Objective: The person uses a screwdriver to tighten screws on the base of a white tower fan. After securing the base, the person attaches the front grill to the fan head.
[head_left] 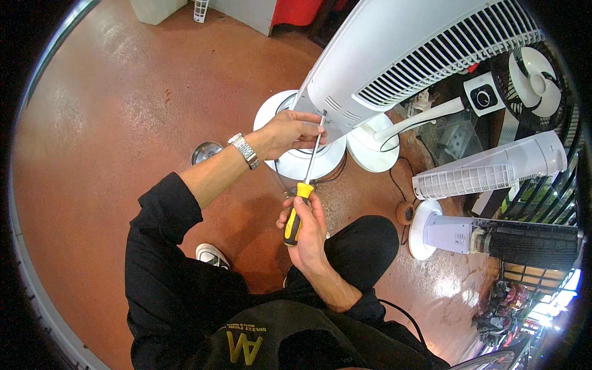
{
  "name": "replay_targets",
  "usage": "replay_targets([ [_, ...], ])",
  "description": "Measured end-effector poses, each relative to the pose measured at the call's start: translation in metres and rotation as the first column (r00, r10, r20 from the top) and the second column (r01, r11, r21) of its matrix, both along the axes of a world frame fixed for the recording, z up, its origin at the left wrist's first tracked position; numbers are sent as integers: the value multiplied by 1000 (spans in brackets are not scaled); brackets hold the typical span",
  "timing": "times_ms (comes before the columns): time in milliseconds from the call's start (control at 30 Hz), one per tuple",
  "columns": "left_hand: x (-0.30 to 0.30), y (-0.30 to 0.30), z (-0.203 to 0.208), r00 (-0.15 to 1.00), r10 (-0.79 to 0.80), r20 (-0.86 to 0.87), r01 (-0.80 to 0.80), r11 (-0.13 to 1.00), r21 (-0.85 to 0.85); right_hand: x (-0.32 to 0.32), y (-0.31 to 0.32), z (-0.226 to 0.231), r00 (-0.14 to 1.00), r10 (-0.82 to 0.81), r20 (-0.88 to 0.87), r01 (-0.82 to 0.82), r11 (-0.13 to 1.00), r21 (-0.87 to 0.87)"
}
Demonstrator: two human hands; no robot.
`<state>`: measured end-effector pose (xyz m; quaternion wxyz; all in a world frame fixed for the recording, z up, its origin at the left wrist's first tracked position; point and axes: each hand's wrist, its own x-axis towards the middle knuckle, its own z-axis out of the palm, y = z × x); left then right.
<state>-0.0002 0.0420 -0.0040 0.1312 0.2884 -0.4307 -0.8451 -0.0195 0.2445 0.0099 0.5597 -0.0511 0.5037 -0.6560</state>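
A yellow-and-black screwdriver (294,223) is held by its handle in my right hand (312,237), the fingers wrapped round it. Its long metal shaft points up to the lower back of a white tower fan (336,92), with the tip at the casing near small vent slots. My left hand (288,133), with a metal watch on the wrist, is at the fan's lower end. Its fingertips close around the shaft near the tip. The fan leans over to the upper right above its round white base (266,120), partly hidden by my left hand.
A small metal bowl (206,152) sits on the floor by my left forearm. To the right stand a white pedestal fan (425,117), a detached white tower casing (490,166) and an opened tower fan (449,233). Black cables (336,176) trail near the bases.
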Motion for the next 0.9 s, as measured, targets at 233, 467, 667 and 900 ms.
replay_targets([
  [233,-2,-1,0,1000,-4,-22,4,1000,-1,-2,-4,4,1000,-3,2,3,1000,-15],
  [467,-4,0,1,997,-35,-62,40,996,78,-4,-4,2,996,3,88,6,995,-97],
  [667,-7,5,1,999,46,17,-45,997,-58,0,-15,9,994,41,98,-34,997,-68],
  [900,-7,6,-3,997,78,31,-73,988,-139,11,-10,-2,1000,-22,-6,22,1000,-13],
])
